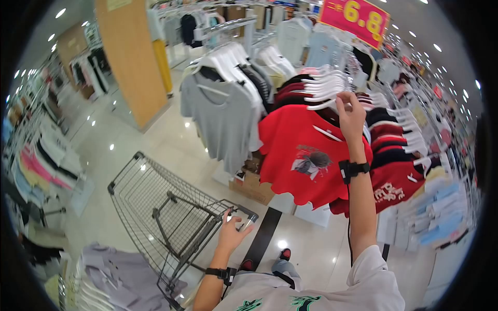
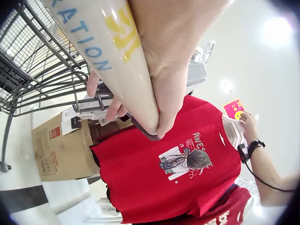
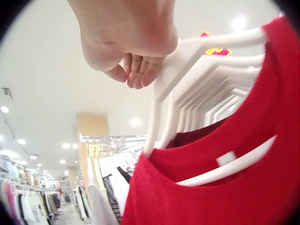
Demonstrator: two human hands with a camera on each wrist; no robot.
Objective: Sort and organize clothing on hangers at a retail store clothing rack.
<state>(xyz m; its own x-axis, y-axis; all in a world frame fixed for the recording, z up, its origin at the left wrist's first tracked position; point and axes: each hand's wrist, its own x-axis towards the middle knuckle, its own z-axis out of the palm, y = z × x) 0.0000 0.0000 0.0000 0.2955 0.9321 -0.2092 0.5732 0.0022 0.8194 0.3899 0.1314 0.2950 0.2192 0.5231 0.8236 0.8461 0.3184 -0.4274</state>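
While the handle of the shopping cart is gripped by the left hand, a white hanger is pinched near its top by the right hand. From that hanger a red T-shirt with a printed figure is hung, at the front of a row of garments. Beside it, a grey T-shirt is hung; below, a cardboard box is seen on the floor.
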